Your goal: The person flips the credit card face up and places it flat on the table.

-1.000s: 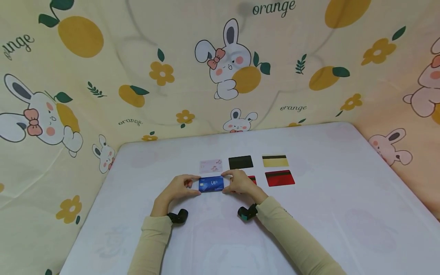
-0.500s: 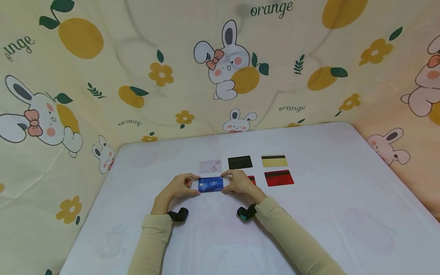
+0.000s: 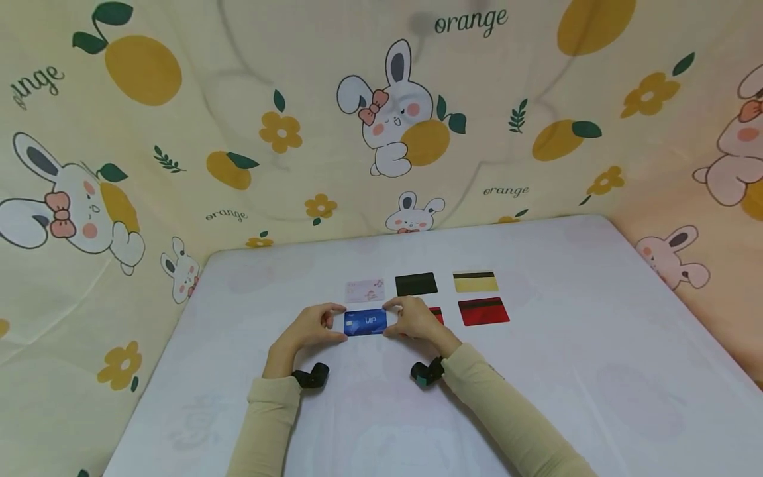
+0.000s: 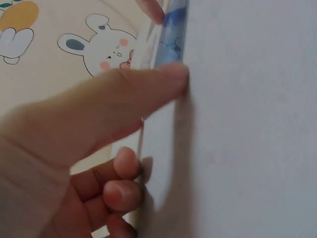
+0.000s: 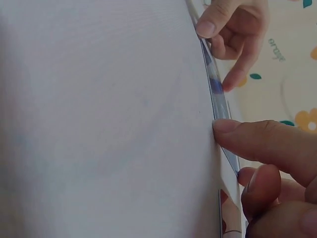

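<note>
A blue bank-style card (image 3: 365, 322) marked VIP lies flat on the white table in the head view, framed by both hands. My left hand (image 3: 308, 326) holds its left end, index finger at the far edge and thumb at the near edge. The right hand (image 3: 420, 320) pinches the right end the same way. In the left wrist view the thumb (image 4: 173, 74) touches the near edge of the card, seen almost edge-on. The right wrist view shows the right thumb (image 5: 227, 125) on that same edge. A red card (image 3: 438, 315) is partly hidden behind the right hand.
A pale pink card (image 3: 365, 290), a black card (image 3: 416, 284) and a gold card (image 3: 475, 283) form the far row on the table (image 3: 566, 344). Another red card (image 3: 483, 311) lies to the right. A patterned cloth (image 3: 298, 79) rises behind the table.
Both hands stay at the ends of the blue card, which keeps its place among the others. Only the head view shifts slightly.
</note>
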### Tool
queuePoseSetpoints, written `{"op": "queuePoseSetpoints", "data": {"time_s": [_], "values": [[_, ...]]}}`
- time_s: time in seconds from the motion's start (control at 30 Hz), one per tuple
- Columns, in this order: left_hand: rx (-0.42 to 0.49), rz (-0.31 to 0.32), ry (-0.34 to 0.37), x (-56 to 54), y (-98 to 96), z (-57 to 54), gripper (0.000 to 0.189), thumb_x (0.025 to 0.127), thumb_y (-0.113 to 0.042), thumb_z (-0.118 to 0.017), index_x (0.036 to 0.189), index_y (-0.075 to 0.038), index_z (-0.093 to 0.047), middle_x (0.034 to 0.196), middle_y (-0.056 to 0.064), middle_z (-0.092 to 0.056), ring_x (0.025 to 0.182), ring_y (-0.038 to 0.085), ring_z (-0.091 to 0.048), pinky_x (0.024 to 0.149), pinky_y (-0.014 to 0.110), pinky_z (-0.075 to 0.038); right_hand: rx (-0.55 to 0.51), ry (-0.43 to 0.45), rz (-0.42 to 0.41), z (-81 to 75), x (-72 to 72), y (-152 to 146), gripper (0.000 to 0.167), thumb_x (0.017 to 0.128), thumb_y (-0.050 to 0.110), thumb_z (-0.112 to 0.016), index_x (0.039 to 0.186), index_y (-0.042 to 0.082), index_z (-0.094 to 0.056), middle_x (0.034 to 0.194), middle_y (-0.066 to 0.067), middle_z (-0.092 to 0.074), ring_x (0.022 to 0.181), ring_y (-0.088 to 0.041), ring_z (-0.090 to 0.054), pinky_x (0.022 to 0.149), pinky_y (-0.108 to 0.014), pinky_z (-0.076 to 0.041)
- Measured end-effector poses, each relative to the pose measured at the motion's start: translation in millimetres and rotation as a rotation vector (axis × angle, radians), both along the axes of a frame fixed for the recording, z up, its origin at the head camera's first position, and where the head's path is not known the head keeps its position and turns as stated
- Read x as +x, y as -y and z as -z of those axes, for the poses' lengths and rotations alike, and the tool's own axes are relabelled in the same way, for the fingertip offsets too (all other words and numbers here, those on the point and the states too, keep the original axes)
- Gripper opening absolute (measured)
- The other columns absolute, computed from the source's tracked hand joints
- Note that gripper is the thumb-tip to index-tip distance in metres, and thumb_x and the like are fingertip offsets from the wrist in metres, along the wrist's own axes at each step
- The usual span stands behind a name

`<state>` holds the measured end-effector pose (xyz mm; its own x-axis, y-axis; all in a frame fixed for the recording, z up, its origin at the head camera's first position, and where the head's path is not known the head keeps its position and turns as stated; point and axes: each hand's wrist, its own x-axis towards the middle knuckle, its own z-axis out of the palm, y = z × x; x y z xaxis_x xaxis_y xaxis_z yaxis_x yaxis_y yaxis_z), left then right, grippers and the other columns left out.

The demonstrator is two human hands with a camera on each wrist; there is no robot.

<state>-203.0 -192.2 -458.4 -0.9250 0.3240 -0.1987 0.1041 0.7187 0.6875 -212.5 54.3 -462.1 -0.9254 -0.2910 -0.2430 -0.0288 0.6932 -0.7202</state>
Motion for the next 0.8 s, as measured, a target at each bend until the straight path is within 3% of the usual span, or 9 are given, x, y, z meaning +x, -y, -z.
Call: {"op": "queuePoseSetpoints", "data": {"time_s": [0.3,0.53,0.8], "values": [[0.012,0.04,-0.056,0.5,-4.5,-7.2,0.055,0.074,-0.018,-0.082,0.123,-0.002,-0.061,0.078,0.007,-0.053,0.069,0.012,-0.042,0.064,0.022,-0.034,-0.1,-0.003,-0.039,-5.3,-3.3,-9,0.051,0.074,0.015,-0.081,0.122,0.008,-0.064,0.05,0.003,-0.046,0.038,-0.009,-0.036,0.04,-0.02,-0.029],[0.032,0.05,-0.099,-6.7,-16.1,-12.5,0.049,0.079,-0.019,-0.079,0.122,-0.003,-0.062,0.082,0.009,-0.052,0.072,0.013,-0.043,0.065,0.023,-0.035,-0.128,-0.039,-0.039,-10.7,-9.3,-19,0.047,0.077,0.016,-0.08,0.121,0.006,-0.064,0.059,0.001,-0.05,0.046,-0.01,-0.04,0.046,-0.021,-0.032],[0.058,0.072,-0.127,-14.8,-32.9,-11.9,0.042,0.082,-0.018,-0.076,0.12,-0.002,-0.063,0.08,0.005,-0.05,0.069,0.011,-0.042,0.064,0.021,-0.035,-0.128,-0.042,-0.031,-15.0,-13.8,-31,0.046,0.079,0.017,-0.078,0.12,0.003,-0.064,0.062,0.001,-0.05,0.045,-0.009,-0.042,0.046,-0.02,-0.036]]}}
